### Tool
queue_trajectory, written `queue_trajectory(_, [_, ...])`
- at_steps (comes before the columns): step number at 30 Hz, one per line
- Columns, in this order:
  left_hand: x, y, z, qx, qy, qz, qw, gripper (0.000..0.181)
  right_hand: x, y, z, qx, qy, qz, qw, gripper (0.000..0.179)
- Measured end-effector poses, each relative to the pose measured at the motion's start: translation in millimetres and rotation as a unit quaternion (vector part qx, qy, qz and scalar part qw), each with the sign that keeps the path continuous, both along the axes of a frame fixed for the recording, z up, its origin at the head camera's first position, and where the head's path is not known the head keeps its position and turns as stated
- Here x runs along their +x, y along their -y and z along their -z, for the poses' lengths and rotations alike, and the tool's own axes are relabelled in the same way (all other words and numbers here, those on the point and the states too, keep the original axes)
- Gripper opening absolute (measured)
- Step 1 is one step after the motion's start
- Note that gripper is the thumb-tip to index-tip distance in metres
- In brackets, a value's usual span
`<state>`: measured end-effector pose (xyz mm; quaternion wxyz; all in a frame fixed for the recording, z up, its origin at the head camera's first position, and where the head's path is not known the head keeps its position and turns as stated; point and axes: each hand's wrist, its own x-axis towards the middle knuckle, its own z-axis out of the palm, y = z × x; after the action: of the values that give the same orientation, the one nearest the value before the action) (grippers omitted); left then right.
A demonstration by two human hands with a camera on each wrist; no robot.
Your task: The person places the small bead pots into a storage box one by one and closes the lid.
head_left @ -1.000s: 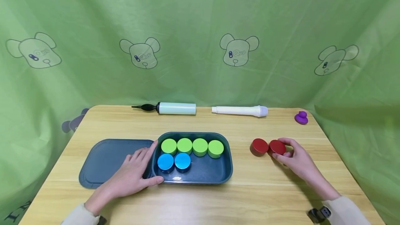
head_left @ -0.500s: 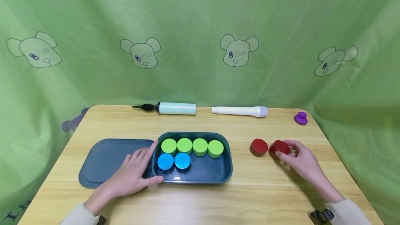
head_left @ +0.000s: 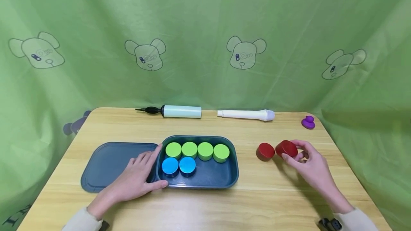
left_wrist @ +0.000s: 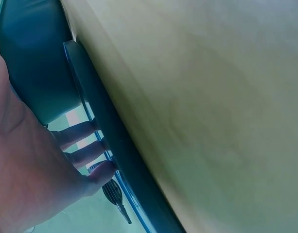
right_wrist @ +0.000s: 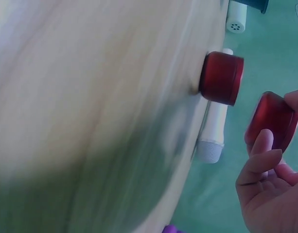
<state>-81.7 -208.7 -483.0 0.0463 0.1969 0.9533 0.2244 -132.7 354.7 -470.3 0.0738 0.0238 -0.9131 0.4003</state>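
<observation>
My right hand [head_left: 316, 167] pinches a short red cylinder [head_left: 287, 149], tilted and lifted off the table, as the right wrist view also shows. Just left of it, another red cylinder [head_left: 265, 152] stands on the wood. My left hand [head_left: 136, 178] lies against the left end of a dark blue-green box [head_left: 236, 168], fingers stretched along it and thumb at its front corner. In the left wrist view, fingertips touch the flat dark lid [left_wrist: 114, 136] beside the box. A back row of several green cylinders [head_left: 205, 150] and two blue cylinders [head_left: 187, 166] stand inside the box.
Along the table's back edge lie a hand pump [head_left: 182, 111] with a black nozzle and a white microphone [head_left: 245, 114]. A purple duck-shaped toy [head_left: 308, 122] sits at the back right corner. Green printed fabric [head_left: 199, 17] hangs behind the wooden table [head_left: 205, 209].
My right hand has raised its red cylinder off the table and tilted it. The other red cylinder stays standing. My left hand and the box have not moved.
</observation>
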Motion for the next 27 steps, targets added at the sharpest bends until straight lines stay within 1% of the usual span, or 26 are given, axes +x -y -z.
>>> queue_trajectory(5, [-0.2, 0.2, 0.5, -0.001, 0.003, -0.001, 1.0, 0.111, 6.1, 9, -7.3, -0.002, -0.025, -0.002, 0.9997, 0.06])
queue_trajectory(11, [-1.4, -0.6, 3.7, -0.004, 0.002, -0.003, 1.0, 0.111, 13.8, 21, -13.8, -0.012, -0.052, -0.02, 0.9984, 0.057])
queue_trajectory(19, [-0.6, -0.5, 3.5, -0.004, 0.002, -0.004, 1.0, 0.111, 21.8, 39, -17.5, -0.018, -0.042, -0.03, 0.9985, 0.058])
queue_trajectory(27, [-0.3, -1.0, 2.6, -0.003, 0.005, -0.005, 1.0, 0.111, 28.0, 60, -22.0, -0.016, -0.04, -0.048, 0.9979, 0.054])
